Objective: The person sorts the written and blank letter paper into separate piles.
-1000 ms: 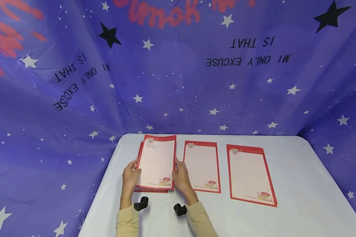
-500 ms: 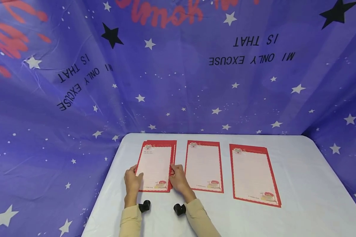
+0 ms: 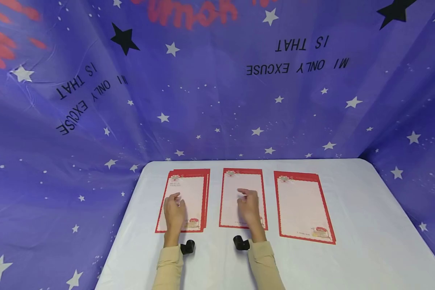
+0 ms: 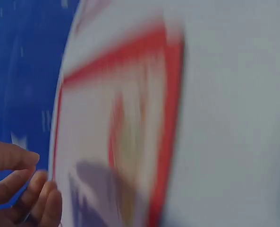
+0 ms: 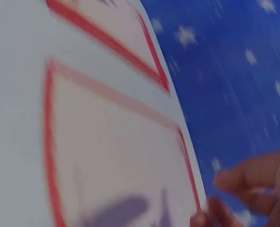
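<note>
Three piles of red-bordered letter paper lie in a row on the white table. Over the left pile (image 3: 193, 199), whose top sheet has small dark writing near its upper left, hovers my left hand (image 3: 175, 212). Its fingers are loosely bent and hold nothing. My right hand (image 3: 249, 207) is above the middle paper (image 3: 230, 207), fingers also loosely bent around nothing. Each wrist view has its hand's shadow falling on the paper below: the left hand (image 4: 29, 189) at lower left, the right hand (image 5: 250, 187) at lower right. In the left pile the lower sheet's edge peeks out at the right.
The right pile (image 3: 302, 207) of the same paper sits slightly askew, a red edge showing beneath it. The white table (image 3: 369, 225) has rounded far corners. A purple-blue cloth (image 3: 217, 100) with stars and lettering surrounds it. Black wrist-worn devices (image 3: 241, 243) stick out inward from the wrists.
Both hands lowered the held sheet onto the left pile and let go of it. The right hand then moved right over the middle paper, while the left lifted off and shifted inward.
</note>
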A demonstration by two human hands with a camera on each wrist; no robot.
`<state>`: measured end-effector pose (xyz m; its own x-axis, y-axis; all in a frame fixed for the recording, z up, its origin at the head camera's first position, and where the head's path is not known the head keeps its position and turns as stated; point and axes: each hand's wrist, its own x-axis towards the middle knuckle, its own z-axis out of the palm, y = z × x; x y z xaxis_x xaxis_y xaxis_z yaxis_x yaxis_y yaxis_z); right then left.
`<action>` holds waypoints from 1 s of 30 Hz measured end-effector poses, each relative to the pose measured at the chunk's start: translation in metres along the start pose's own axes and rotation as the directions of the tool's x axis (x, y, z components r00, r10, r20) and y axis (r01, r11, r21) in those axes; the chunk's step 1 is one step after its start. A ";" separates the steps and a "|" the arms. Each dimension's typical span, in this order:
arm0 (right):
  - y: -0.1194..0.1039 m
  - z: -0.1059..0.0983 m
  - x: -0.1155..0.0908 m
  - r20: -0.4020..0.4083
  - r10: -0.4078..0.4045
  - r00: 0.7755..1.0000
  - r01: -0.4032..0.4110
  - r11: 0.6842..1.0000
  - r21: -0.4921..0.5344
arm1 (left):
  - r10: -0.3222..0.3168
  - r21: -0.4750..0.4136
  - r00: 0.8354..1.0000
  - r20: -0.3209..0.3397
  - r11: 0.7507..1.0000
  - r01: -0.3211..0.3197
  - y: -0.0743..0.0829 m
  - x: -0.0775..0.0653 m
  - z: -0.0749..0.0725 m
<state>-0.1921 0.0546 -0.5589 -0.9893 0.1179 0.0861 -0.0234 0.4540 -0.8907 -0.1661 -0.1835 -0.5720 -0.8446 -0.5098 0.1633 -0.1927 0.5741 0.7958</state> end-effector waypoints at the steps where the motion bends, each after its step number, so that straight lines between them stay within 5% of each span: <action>1: 0.003 -0.012 0.003 -0.038 0.029 0.999 -0.031 0.999 -0.035 | 0.022 -0.038 0.999 0.030 0.999 -0.021 0.008 -0.002 0.007; 4: 0.015 -0.044 0.007 -0.056 0.130 0.990 -0.136 0.982 -0.133 | 0.041 -0.118 0.986 0.163 0.993 -0.022 0.032 -0.013 0.026; 8: 0.028 -0.063 0.008 0.024 0.197 0.980 -0.189 0.963 -0.190 | 0.003 -0.129 0.922 0.388 0.990 0.051 0.057 -0.032 0.042; 11: 0.033 -0.066 0.007 0.041 0.213 0.976 -0.203 0.963 -0.178 | -0.008 -0.132 0.881 0.473 0.988 0.080 0.069 -0.041 0.051; 17: 0.036 -0.066 0.008 0.042 0.212 0.976 -0.203 0.966 -0.161 | -0.020 -0.107 0.888 0.460 0.991 0.078 0.079 -0.043 0.061; 25: 0.040 -0.058 0.006 -0.023 0.151 0.988 -0.153 0.985 -0.080 | 0.005 -0.106 0.890 0.456 0.993 0.049 0.073 -0.046 0.063; 30: 0.037 -0.052 0.002 -0.021 0.141 0.990 -0.142 0.988 -0.055 | 0.029 -0.033 0.939 0.344 0.999 -0.019 0.070 -0.052 0.069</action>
<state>-0.1875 0.1174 -0.5682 -0.9795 0.1992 -0.0305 0.1247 0.4803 -0.8682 -0.1703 -0.0729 -0.5644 -0.9700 -0.2419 -0.0241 -0.1604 0.5623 0.8112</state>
